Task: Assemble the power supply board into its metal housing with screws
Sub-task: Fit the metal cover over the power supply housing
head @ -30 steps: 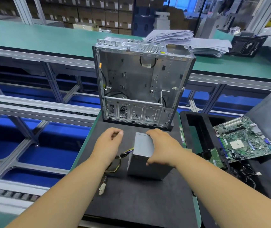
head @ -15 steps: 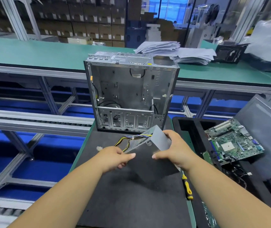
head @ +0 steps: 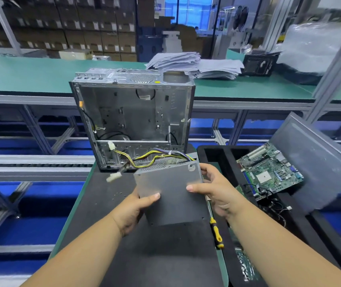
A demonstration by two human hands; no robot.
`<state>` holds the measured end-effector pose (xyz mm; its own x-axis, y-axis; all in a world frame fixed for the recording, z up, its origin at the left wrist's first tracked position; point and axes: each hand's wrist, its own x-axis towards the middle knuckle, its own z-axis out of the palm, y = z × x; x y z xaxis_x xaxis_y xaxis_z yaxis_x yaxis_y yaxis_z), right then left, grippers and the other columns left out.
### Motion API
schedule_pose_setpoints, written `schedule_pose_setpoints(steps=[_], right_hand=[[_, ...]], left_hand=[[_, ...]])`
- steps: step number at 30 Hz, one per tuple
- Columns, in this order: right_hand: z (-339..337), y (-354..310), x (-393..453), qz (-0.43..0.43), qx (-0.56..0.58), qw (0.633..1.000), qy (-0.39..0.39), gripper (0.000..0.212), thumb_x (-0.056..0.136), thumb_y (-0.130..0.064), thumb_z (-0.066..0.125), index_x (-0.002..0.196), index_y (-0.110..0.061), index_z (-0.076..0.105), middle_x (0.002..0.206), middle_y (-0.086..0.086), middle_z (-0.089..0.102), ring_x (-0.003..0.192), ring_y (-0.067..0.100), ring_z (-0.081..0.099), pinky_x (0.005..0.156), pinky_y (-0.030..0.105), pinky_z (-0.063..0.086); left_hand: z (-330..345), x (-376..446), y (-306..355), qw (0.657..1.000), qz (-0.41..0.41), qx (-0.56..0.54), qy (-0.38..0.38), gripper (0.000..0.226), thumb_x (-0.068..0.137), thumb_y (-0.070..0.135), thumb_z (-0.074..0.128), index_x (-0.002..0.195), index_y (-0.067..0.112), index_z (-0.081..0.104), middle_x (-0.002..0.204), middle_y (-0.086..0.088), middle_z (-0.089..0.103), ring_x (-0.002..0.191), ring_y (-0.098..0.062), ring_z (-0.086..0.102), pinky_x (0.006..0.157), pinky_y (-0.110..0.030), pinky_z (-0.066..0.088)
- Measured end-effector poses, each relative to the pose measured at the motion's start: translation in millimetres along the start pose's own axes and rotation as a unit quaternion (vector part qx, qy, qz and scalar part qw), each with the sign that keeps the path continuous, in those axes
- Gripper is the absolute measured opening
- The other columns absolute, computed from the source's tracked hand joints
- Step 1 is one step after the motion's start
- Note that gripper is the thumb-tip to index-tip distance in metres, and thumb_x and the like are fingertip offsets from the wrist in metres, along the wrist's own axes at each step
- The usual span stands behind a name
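The grey metal power supply (head: 171, 193) is lifted off the black mat (head: 159, 259), flat side up, between both hands. My left hand (head: 133, 210) grips its near left edge, thumb on top. My right hand (head: 215, 189) holds its right side, thumb on the top face. Yellow, black and purple cables (head: 155, 158) trail from its far end, with white connectors (head: 113, 177) dangling. Just behind stands the open metal housing (head: 132, 117), its open side facing me.
A yellow-and-black screwdriver (head: 217, 235) lies at the mat's right edge. A few small screws (head: 116, 194) lie on the mat to the left. A black tray (head: 213, 154) to the right holds a green motherboard (head: 269, 170). Paper stacks (head: 194, 65) sit on the green bench behind.
The power supply has been lifted from the mat and turned flat side up, moving toward the housing. Both hands shifted to its sides. The cables now swing in front of the housing.
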<state>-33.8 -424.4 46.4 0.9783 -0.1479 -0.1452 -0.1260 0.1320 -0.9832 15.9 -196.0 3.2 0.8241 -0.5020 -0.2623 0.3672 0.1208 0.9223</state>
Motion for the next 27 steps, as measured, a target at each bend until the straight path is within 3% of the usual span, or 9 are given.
schedule_pose_setpoints(steps=[4, 8, 11, 14, 16, 18, 20, 23, 27], right_hand=[[-11.2, -4.1, 1.4, 0.013, -0.01, 1.0, -0.026, 0.08, 0.054, -0.009, 0.081, 0.129, -0.015, 0.054, 0.127, 0.01, 0.062, 0.108, 0.023, 0.067, 0.077, 0.026, 0.054], [-16.9, -16.1, 5.4, 0.037, -0.038, 0.999, -0.007, 0.084, 0.066, -0.023, 0.075, 0.143, -0.026, 0.042, 0.134, 0.0, 0.053, 0.113, 0.013, 0.06, 0.102, 0.032, 0.043], [-18.2, -21.7, 6.3, 0.018, -0.166, 0.986, -0.002, 0.068, 0.086, -0.029, 0.07, 0.144, -0.04, 0.036, 0.128, -0.015, 0.05, 0.107, 0.0, 0.054, 0.079, 0.024, 0.046], [-16.0, -17.0, 6.2, -0.002, -0.259, 0.966, -0.011, 0.044, 0.09, -0.035, 0.065, 0.13, -0.043, 0.048, 0.118, -0.024, 0.057, 0.104, -0.004, 0.055, 0.078, 0.019, 0.044], [-10.6, -11.2, 7.1, 0.002, -0.251, 0.968, -0.009, 0.036, 0.092, -0.031, 0.065, 0.125, -0.036, 0.051, 0.113, -0.015, 0.064, 0.107, 0.005, 0.058, 0.085, 0.019, 0.042], [-4.7, -5.3, 7.8, 0.021, -0.234, 0.972, -0.018, 0.03, 0.095, -0.03, 0.061, 0.124, -0.027, 0.054, 0.111, -0.002, 0.066, 0.102, 0.008, 0.057, 0.079, 0.019, 0.038], [0.3, 1.6, 9.4, 0.034, -0.261, 0.964, -0.035, 0.039, 0.097, -0.034, 0.057, 0.134, -0.023, 0.049, 0.114, 0.0, 0.061, 0.098, 0.007, 0.054, 0.075, 0.014, 0.037], [7.4, 12.3, 12.7, 0.057, -0.256, 0.964, -0.032, 0.038, 0.097, -0.035, 0.058, 0.133, -0.027, 0.047, 0.116, -0.006, 0.058, 0.096, 0.003, 0.056, 0.067, 0.005, 0.041], [10.4, 27.1, 18.0, 0.092, -0.196, 0.976, 0.032, 0.015, 0.094, -0.024, 0.064, 0.101, -0.01, 0.063, 0.103, 0.005, 0.067, 0.096, 0.023, 0.061, 0.082, 0.033, 0.048]], left_hand=[[6.8, 9.5, 6.5, 0.998, 0.03, -0.052, 0.029, 0.069, 0.06, 0.012, 0.076, 0.126, 0.019, 0.057, 0.114, -0.003, 0.073, 0.1, -0.016, 0.07, 0.078, -0.03, 0.054], [13.7, 15.3, 17.3, 0.997, 0.054, -0.009, 0.049, 0.083, 0.048, 0.019, 0.088, 0.125, 0.025, 0.058, 0.113, -0.004, 0.072, 0.101, -0.023, 0.07, 0.075, -0.034, 0.057], [13.9, 16.0, 28.6, 0.98, 0.072, 0.172, 0.075, 0.088, 0.039, 0.037, 0.091, 0.119, 0.035, 0.057, 0.115, 0.004, 0.068, 0.108, -0.018, 0.065, 0.09, -0.033, 0.051], [19.2, 15.6, 37.7, 0.916, 0.096, 0.378, 0.094, 0.084, 0.036, 0.051, 0.088, 0.112, 0.041, 0.053, 0.114, 0.02, 0.058, 0.102, -0.001, 0.058, 0.083, -0.022, 0.045], [25.9, 15.4, 39.6, 0.848, 0.109, 0.51, 0.095, 0.091, 0.035, 0.057, 0.085, 0.117, 0.044, 0.047, 0.112, 0.019, 0.049, 0.103, -0.006, 0.052, 0.083, -0.025, 0.044], [31.1, 17.7, 36.4, 0.763, 0.124, 0.628, 0.086, 0.104, 0.037, 0.063, 0.082, 0.129, 0.038, 0.042, 0.114, 0.014, 0.046, 0.107, -0.013, 0.047, 0.088, -0.031, 0.044], [33.8, 21.9, 30.7, 0.694, 0.131, 0.704, 0.069, 0.109, 0.041, 0.066, 0.08, 0.136, 0.033, 0.037, 0.119, 0.01, 0.044, 0.11, -0.017, 0.046, 0.094, -0.032, 0.042], [33.9, 29.0, 20.0, 0.648, 0.126, 0.75, 0.043, 0.109, 0.045, 0.068, 0.077, 0.139, 0.031, 0.034, 0.123, 0.007, 0.044, 0.111, -0.019, 0.046, 0.098, -0.033, 0.04], [32.4, 33.1, 8.5, 0.625, 0.137, 0.768, 0.034, 0.108, 0.047, 0.071, 0.074, 0.139, 0.032, 0.033, 0.12, 0.007, 0.043, 0.109, -0.019, 0.045, 0.098, -0.033, 0.039]])
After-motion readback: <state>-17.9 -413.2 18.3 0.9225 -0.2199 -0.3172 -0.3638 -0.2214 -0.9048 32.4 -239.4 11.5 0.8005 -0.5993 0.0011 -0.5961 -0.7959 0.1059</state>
